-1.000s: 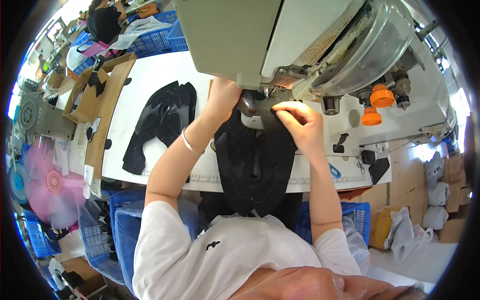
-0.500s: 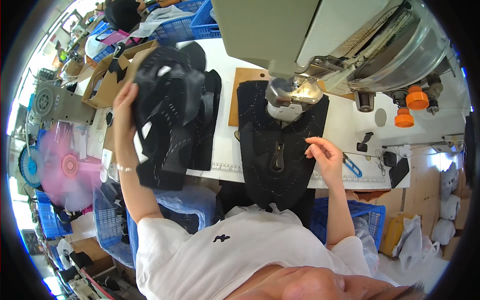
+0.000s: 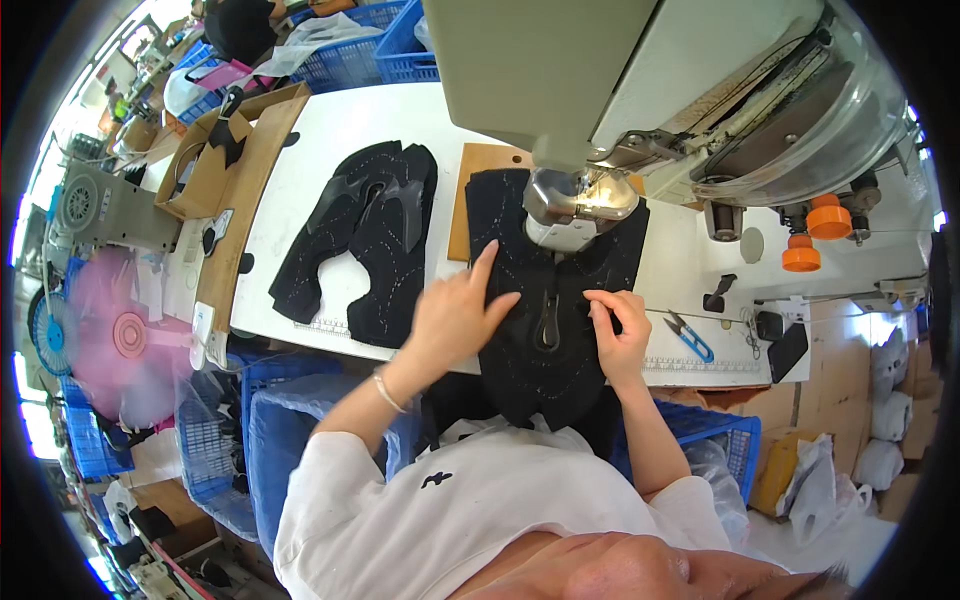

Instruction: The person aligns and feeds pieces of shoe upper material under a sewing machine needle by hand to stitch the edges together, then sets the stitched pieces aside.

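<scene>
On the table (image 3: 380,115), a piece (image 3: 540,275) is placed beneath the machine (image 3: 520,80); a pile (image 3: 345,225) is laid to its left, snips (image 3: 690,338) to its right; a box (image 3: 190,185) is set left of the pile

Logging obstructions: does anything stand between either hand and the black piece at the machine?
Nothing visible: the left hand and right hand are at opposite edges of the black piece. The metal machine head covers its far middle.

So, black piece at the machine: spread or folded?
Spread: the black piece lies with one side left and one right of the metal machine head, near end past the table. Underside hidden, cannot tell.
</scene>
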